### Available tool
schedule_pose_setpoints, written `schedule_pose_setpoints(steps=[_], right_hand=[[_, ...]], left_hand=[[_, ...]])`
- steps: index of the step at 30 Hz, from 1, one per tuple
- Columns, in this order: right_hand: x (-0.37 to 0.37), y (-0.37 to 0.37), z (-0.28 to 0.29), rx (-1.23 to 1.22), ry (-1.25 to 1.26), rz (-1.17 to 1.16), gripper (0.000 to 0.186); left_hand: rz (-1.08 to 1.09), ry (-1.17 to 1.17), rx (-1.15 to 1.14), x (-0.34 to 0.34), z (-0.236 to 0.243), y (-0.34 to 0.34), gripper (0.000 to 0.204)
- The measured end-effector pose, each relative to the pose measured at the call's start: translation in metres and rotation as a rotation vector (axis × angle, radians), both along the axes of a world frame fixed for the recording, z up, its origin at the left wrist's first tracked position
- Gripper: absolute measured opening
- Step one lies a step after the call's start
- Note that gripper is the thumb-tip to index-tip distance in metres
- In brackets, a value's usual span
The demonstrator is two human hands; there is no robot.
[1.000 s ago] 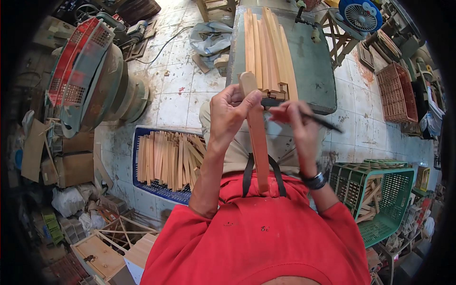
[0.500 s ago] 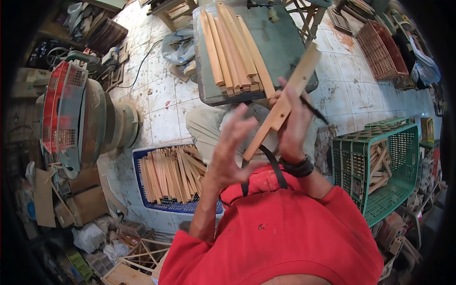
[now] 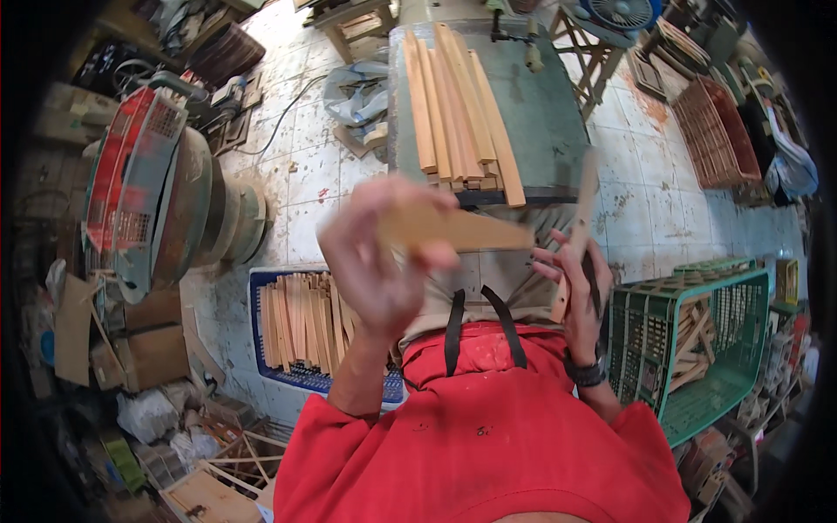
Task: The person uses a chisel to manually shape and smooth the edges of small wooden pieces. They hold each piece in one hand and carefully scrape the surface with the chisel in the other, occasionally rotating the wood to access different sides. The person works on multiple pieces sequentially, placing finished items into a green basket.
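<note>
My left hand [image 3: 362,275], blurred by motion, is closed on a tapered wooden piece [image 3: 484,231] held in front of my lap, its narrow end pointing right. To the right, my right hand [image 3: 586,318] grips a long wooden strip with small holes [image 3: 581,209], held nearly upright. A thin dark stick-like tool [image 3: 595,288] also lies in that hand; its exact kind cannot be made out. Beyond both hands, several long wooden strips [image 3: 458,113] are stacked on a dark-topped table [image 3: 545,122].
At left below, a blue crate [image 3: 261,349] holds many wooden strips. A green crate [image 3: 671,349] with wood pieces lies on its side at right. A red-guarded round machine [image 3: 131,174] stands at left; a reddish basket [image 3: 715,131] sits far right.
My left hand, empty before, now holds the tapered wooden piece, which is apart from the holed strip. The right hand has moved right and lower, turning the strip more upright. The view has shifted slightly.
</note>
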State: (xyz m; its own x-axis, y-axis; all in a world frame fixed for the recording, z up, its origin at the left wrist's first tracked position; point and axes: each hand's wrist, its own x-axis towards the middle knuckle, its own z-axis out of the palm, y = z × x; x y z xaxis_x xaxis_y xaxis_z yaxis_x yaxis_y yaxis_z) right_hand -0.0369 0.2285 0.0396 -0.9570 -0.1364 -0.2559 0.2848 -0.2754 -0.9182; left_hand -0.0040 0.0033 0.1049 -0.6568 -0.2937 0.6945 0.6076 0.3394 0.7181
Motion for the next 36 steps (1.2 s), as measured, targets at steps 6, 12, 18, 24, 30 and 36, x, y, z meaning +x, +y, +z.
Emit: schedule_pose_setpoints(steps=[6,12,18,24,30,36], right_hand=[[0.017,-0.025,0.008,0.307,0.285,0.11,0.036],[0.027,-0.059,0.019,0.373,0.44,0.378,0.041],[0.03,-0.052,0.008,0.335,0.323,0.574,0.038],[0.039,-0.056,0.002,0.219,0.316,0.472,0.034],[0.04,-0.058,0.0,0.121,0.237,0.471,0.031],[0.039,-0.056,-0.006,0.062,0.234,0.493,0.034]], left_hand=[[-0.291,-0.387,0.676,-0.031,-0.018,-0.022,0.043],[-0.259,-0.463,0.689,-0.028,-0.038,-0.018,0.042],[-0.23,-0.57,0.683,-0.019,-0.046,-0.017,0.042],[-0.333,-0.46,0.608,-0.018,-0.05,-0.018,0.051],[-0.358,-0.54,0.693,-0.015,-0.046,-0.022,0.052],[-0.389,-0.496,0.692,-0.019,-0.05,-0.024,0.048]])
